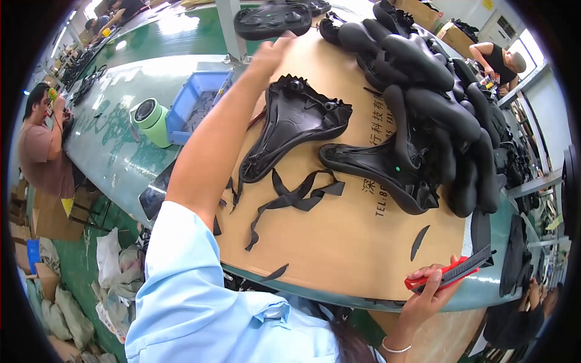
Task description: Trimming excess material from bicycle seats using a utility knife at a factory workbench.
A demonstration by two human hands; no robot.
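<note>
Nearest, the right hand [431, 289] is curled around a red-and-black utility knife [451, 272] at the near edge of the green bench [115, 151]; its grip is closed on the handle, and the black front of the tool runs past the fingers, so the tip is hard to make out. Just left of that hand a small curved black offcut [420, 242] lies on the brown cardboard sheet [339, 242] covering the bench. Farther left, black trimmed strips [290, 198] sprawl on the cardboard. Beyond them a black moulded saddle shell [290, 121] lies underside up, and to its right a heap of black saddle parts [436, 103] overlaps so thickly that single pieces blur together. The left hand [272, 51] reaches far ahead, just short of another black saddle piece [272, 20] that is cut off by the top edge; whether its grip is open or touching cannot be told. Left of the arm stand a blue plastic bin [196, 100] and a green roll of tape [151, 121].
</note>
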